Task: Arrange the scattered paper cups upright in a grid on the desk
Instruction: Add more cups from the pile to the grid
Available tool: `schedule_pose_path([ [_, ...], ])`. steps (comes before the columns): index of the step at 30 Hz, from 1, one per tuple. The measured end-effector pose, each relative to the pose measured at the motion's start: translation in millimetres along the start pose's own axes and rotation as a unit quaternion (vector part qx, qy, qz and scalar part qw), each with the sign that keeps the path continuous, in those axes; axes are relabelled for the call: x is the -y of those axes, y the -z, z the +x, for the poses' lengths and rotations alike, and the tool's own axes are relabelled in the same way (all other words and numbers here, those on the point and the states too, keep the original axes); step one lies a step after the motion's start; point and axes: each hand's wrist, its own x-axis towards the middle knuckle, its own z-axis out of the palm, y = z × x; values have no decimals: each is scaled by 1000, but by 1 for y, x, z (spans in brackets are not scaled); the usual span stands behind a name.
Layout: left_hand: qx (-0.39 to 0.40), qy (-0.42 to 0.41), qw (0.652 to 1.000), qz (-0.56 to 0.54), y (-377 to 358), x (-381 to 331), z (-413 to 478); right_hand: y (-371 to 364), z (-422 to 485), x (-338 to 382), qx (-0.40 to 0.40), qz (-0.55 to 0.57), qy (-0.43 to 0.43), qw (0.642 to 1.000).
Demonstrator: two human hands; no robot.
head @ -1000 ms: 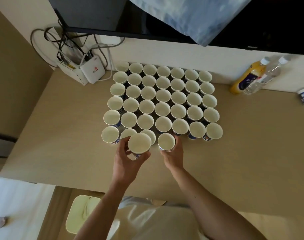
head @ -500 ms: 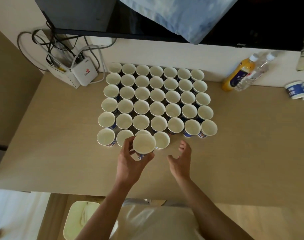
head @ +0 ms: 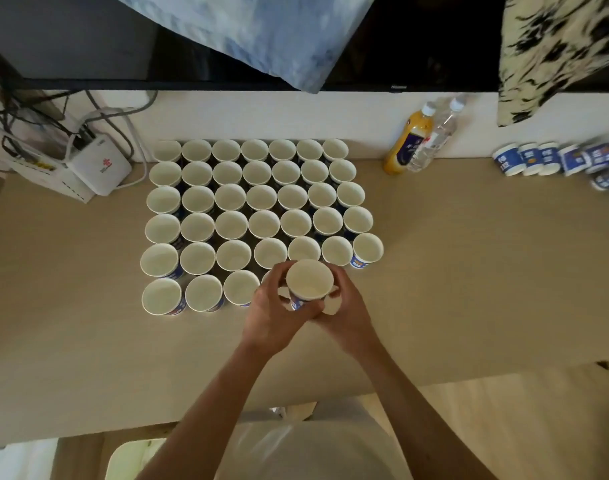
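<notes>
Many white paper cups with blue labels stand upright in a tight grid [head: 258, 216] on the beige desk [head: 469, 271]. The front row holds three cups at its left, ending at a cup [head: 240, 287] next to my left hand. Both my hands hold one upright cup [head: 309, 280] just above the front row, right of those three. My left hand [head: 271, 317] wraps its left side and my right hand [head: 344, 313] its right side. A fourth front-row cup is mostly hidden behind my left hand. Several more cups [head: 555, 161] lie on their sides at the far right.
An orange juice bottle [head: 408, 142] and a clear water bottle [head: 434, 140] stand against the back wall, right of the grid. A white router [head: 98, 168] with cables sits at the back left. A dark screen [head: 417, 43] with cloths hanging over it spans the top.
The view shifted right, bringing the lying cups into sight. My left hand carried its cup rightward along the front row, and my right hand, open before, closed onto the same cup.
</notes>
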Motion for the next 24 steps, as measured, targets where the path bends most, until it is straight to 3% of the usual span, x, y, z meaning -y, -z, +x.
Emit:
schedule_pose_path([
  [3, 14, 1, 1000, 9, 4, 2, -2, 1, 0, -11, -57, 3, -12, 998],
  [7, -36, 22, 999, 2, 14, 11, -9, 1, 5, -40, -121, 14, -57, 991],
  [14, -80, 54, 995, -2, 30, 20, -16, -22, 27, -78, -118, -51, -129, 983],
  [24, -82, 63, 995, 8, 43, 28, -15, -42, 39, -99, -139, -94, -113, 979],
])
